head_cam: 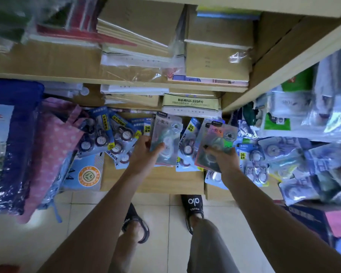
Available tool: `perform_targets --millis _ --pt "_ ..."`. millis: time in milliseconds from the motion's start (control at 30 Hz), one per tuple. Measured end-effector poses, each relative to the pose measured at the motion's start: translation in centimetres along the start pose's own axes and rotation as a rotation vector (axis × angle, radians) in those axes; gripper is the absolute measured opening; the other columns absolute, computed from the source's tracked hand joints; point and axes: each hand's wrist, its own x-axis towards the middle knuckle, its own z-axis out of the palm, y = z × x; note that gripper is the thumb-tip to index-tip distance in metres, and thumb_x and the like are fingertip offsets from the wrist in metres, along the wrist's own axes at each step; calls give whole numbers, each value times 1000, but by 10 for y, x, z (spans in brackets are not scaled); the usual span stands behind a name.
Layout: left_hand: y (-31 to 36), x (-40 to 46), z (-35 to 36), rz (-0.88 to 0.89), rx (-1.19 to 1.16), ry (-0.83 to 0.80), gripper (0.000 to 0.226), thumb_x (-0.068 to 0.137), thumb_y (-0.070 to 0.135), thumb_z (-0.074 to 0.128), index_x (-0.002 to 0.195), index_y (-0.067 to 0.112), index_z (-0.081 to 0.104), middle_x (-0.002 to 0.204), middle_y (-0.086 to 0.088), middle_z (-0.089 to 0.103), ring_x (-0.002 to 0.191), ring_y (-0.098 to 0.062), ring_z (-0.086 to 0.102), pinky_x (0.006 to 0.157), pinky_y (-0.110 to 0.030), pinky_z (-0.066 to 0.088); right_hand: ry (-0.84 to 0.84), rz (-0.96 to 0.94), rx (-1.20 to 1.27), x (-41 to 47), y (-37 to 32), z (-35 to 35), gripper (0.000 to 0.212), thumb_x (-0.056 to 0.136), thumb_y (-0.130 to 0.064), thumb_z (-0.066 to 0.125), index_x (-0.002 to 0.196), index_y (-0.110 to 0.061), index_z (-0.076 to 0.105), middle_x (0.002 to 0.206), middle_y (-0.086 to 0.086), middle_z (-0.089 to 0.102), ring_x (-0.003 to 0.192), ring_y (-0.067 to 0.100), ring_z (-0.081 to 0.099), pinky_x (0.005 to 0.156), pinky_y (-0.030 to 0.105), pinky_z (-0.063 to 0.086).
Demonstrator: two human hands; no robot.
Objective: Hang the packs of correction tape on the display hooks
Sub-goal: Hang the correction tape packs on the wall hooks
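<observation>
Correction-tape packs [166, 138] and [217, 144] are pinched in the left hand [144, 152] and right hand [222, 156] above the cardboard box [152, 180]; keep header holes clear for hooking.

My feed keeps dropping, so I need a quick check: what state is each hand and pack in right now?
Left hand: shut on a grey correction tape pack, held upright.
Right hand: shut on a pink-edged correction tape pack, tilted.
Blue value packs: loose, overlapping on the low shelf, not hung.
Display hooks: not in view.
</observation>
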Motion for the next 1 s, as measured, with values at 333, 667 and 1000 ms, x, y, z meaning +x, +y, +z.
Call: perform_targets --millis 333,667,1000 --pt "11 17 71 -122 -110 -225 40 92 20 77 123 14 51 112 -7 70 104 -24 71 86 -34 57 -141 -63 17 53 -4 -10 43 69 -12 94 105 -17 70 95 3 77 89 25 76 82 40 62" --pt "16 30 80 -119 -11 -280 35 96 18 71 126 8 55 121 -23 65 97 -27 68 68 -20 51 -229 -5 137 74 5 -1 103 26 -33 99 122 -16 65 105 9 80 93 30 79 86 57 63" --pt "24 35 80 -209 -83 -274 58 65 44 74 116 22 57 121 -14 65 114 -32 67 107 -60 52 -382 79 164 68 -5 -6 82 39 -27 100 114 -4 75 98 13 82 94 31 79 89 48 64"
